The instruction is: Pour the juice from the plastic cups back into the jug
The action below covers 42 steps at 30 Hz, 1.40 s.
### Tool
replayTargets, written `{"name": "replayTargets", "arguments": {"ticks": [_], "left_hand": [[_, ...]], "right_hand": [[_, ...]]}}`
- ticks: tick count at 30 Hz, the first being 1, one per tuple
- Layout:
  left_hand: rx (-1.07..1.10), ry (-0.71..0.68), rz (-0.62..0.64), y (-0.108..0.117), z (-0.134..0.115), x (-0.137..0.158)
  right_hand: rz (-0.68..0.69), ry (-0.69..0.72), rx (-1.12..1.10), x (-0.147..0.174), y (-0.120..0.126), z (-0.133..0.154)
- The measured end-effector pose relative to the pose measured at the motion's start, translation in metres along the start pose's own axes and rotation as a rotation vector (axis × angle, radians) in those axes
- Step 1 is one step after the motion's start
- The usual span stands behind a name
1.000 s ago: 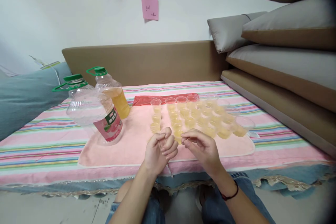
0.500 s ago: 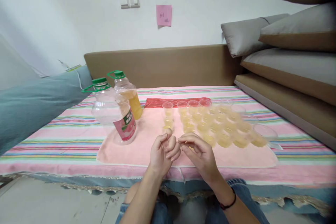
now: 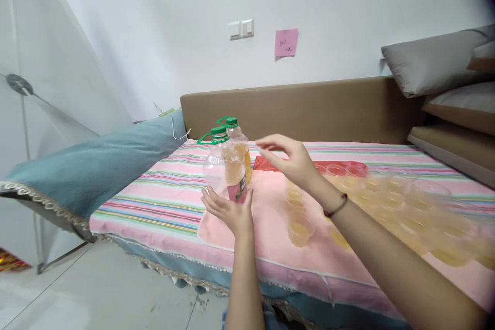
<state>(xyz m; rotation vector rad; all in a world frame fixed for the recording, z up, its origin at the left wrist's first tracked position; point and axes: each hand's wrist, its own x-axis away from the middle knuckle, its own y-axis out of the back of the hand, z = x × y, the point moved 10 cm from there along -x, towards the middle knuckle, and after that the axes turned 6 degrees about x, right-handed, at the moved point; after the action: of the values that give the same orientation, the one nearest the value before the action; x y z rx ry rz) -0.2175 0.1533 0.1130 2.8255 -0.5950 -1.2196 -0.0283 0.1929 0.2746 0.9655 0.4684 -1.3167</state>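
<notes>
My left hand is open, its fingers spread around the lower front of a clear plastic bottle with a green cap and a pink label. Whether the fingers touch it I cannot tell. Just behind stands a second green-capped bottle, partly filled with yellow liquid. My right hand hovers open to the right of the bottles, fingers pointing left, holding nothing. Beneath and beyond my right arm, clear plastic cups of yellow liquid stand in rows, blurred. One cup stands nearer, left of that arm.
A pink towel lies under the bottles and cups on a striped cloth. Behind is a red plastic sheet or bag. A blue bolster lies left; grey-brown cushions are piled right.
My view has swung left. My hands, close together before the cups earlier, have parted and moved to the bottles, the left one low in front, the right one higher beside them.
</notes>
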Motion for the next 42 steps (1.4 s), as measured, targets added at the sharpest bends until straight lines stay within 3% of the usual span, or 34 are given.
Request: {"name": "replayTargets", "arguments": {"ticks": [4,9,13,18,21,24,28,31,35,42], "left_hand": [[-0.042,0.143,0.084,-0.015,0.033,-0.001],[-0.021,0.259,0.107,-0.014,0.054,0.001],[-0.007,0.252,0.122,-0.012,0.060,0.002],[-0.013,0.249,0.120,-0.013,0.059,0.005],[-0.005,0.264,0.122,-0.015,0.059,0.005],[0.002,0.276,0.132,-0.016,0.060,0.005],[0.011,0.288,0.137,-0.017,0.060,0.005],[0.012,0.291,0.125,-0.016,0.058,0.004],[0.013,0.290,0.120,-0.015,0.058,0.004],[0.021,0.281,0.145,-0.020,0.058,0.003]], "right_hand": [[0.247,0.003,0.193,-0.078,-0.061,0.005],[0.471,0.036,0.359,-0.116,-0.115,0.002],[0.507,0.011,0.297,-0.125,-0.125,0.000],[0.342,-0.115,-0.004,-0.135,-0.095,-0.018],[0.300,-0.247,-0.018,-0.115,-0.076,-0.058],[0.383,-0.346,0.195,-0.069,-0.078,-0.103],[0.565,-0.408,0.301,0.004,-0.111,-0.144],[0.634,-0.452,0.366,0.040,-0.135,-0.166],[0.650,-0.488,0.399,0.062,-0.151,-0.186],[0.713,-0.542,0.489,0.080,-0.147,-0.204]]}}
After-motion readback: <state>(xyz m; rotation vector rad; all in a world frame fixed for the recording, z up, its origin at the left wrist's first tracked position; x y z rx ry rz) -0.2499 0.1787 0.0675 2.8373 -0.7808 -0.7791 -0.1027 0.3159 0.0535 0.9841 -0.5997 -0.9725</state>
